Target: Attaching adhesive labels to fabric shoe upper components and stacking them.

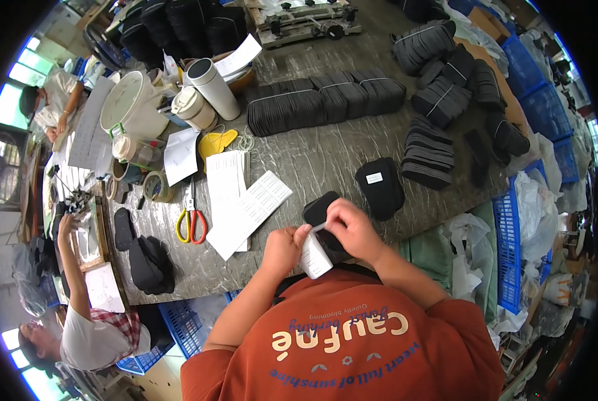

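Observation:
My left hand [285,247], thumb on top, grips a folded white sheet [315,259] of what look like stickers, close to my body at the table's near edge. At the sheet's upper end, my right hand [351,227] pinches its edge with thumb and forefinger. Beneath and just beyond both hands lies a black insole-shaped pad [321,207], partly covered by them. To the right of my right hand, a small stack of black pads [381,190] carries a white sticker on top.
Printed sheets [249,214] and scissors [190,220] with red and yellow handles lie left. Tied black pad bundles [325,100] line the far side, with more [439,100] at right. A white tumbler [213,89] and tubs stand far left. Two people work at left.

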`<move>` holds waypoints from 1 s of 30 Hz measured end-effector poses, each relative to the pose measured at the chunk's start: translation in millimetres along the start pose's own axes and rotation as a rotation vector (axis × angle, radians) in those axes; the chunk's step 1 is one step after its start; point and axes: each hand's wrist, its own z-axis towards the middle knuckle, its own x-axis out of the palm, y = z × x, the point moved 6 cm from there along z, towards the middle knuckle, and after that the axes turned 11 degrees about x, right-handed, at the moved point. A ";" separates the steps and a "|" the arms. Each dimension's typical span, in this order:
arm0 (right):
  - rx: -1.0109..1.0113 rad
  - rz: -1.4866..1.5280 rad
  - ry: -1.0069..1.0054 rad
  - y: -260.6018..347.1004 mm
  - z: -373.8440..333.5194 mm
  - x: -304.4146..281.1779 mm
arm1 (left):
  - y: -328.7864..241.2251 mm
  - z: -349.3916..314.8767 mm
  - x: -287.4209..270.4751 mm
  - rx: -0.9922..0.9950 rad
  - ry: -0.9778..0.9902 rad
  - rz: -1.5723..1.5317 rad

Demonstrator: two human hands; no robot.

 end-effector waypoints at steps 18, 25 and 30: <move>0.345 -0.267 -0.159 -49.8 19.0 -10.6 | -29.7 -5.0 24.7 0.661 0.160 0.255; 0.284 -0.286 -0.179 -44.1 19.7 -10.1 | -35.7 -2.4 29.3 0.681 0.167 0.317; 0.275 -0.312 -0.230 -50.7 17.0 -10.6 | -36.9 0.8 32.6 0.658 0.193 0.378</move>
